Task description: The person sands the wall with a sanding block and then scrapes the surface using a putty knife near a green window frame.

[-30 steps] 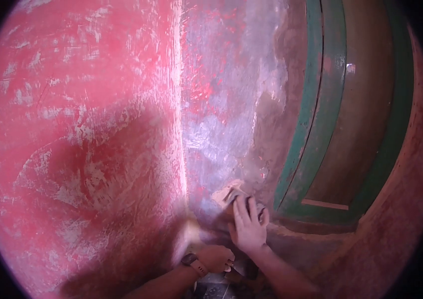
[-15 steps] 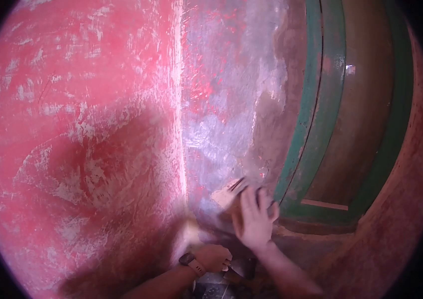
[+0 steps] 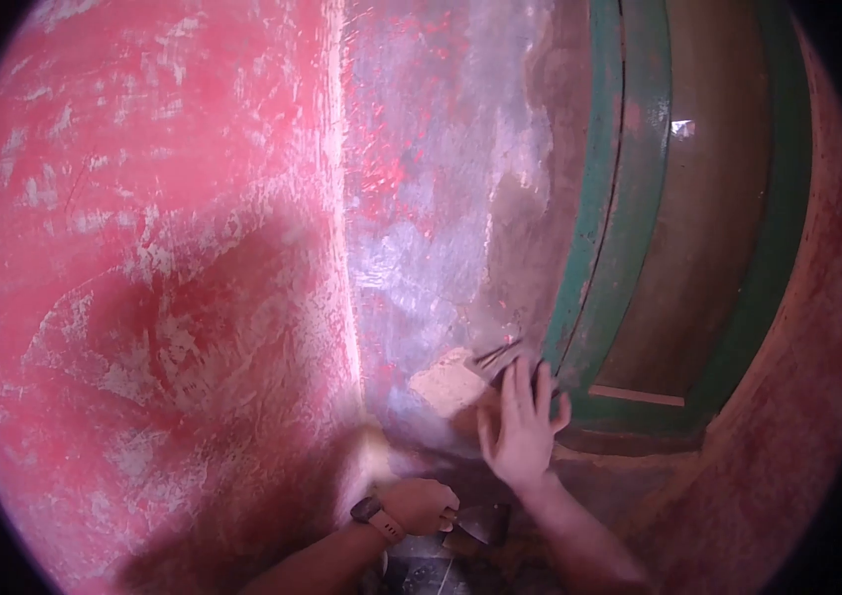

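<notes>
My right hand is up against the bare wall near the door frame, its fingers wrapped over a flat-bladed scraper. The blade touches or nearly touches the wall; the handle is hidden by the fingers. Left of the blade is a pale patch of fresh-looking filler. Lower down, my left hand, with a dark watch on the wrist, is closed on the handle of a putty knife. Its wide dark blade points right, apart from the wall.
A red, scuffed wall meets the grey, patchy wall at a pale corner. To the right stands a green-framed door with a brown panel. Dark tiles show at the bottom below my left hand.
My right hand has moved slightly right and up along the wall with the scraper, showing more of the pale patch. The left hand stays low with the putty knife. The view has shifted slightly.
</notes>
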The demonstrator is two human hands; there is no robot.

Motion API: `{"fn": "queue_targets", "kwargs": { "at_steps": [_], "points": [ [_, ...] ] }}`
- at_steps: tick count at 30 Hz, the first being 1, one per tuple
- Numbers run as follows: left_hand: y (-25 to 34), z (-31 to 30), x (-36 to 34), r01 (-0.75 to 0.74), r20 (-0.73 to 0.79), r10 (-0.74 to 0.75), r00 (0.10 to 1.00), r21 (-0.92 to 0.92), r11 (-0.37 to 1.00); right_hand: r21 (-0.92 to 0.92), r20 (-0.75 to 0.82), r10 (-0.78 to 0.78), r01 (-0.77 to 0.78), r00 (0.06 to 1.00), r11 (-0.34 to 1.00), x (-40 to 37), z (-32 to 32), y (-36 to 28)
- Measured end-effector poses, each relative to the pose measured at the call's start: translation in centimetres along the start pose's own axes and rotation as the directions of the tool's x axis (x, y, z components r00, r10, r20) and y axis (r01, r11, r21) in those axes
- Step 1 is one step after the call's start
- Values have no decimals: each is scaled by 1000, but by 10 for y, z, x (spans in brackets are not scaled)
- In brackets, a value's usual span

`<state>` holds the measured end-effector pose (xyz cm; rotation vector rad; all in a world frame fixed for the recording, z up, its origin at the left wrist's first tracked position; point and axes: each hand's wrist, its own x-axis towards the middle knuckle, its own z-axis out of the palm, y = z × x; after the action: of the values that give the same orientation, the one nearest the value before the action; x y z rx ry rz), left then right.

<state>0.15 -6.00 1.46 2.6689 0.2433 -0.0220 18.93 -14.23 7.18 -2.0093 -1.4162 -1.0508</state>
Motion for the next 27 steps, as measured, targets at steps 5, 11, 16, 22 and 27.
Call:
{"fn": "queue_targets", "kwargs": {
  "at_steps": [5, 11, 16, 22, 27],
  "points": [
    [-5, 1, 5, -23, 17, 22, 1000, 51, 998, 26, 134, -120, 118, 984, 993, -29, 11, 11],
    [-3, 6, 9, -33, 26, 33, 999, 27, 999, 94, 117, 22, -33, 993, 995, -15, -5, 3],
    [-2, 5, 12, -38, 85, 34, 996, 42, 998, 29, 251, -185, 184, 950, 983, -31, 4, 3],
    [4, 1, 9, 2, 113, -1, 994, -4, 1000, 80, 73, 62, -68, 995, 995, -2, -13, 10],
    [2, 1, 9, -22, 102, 19, 995, 33, 999, 16, 191, -95, 94, 977, 995, -30, 7, 16]
  ]
}}
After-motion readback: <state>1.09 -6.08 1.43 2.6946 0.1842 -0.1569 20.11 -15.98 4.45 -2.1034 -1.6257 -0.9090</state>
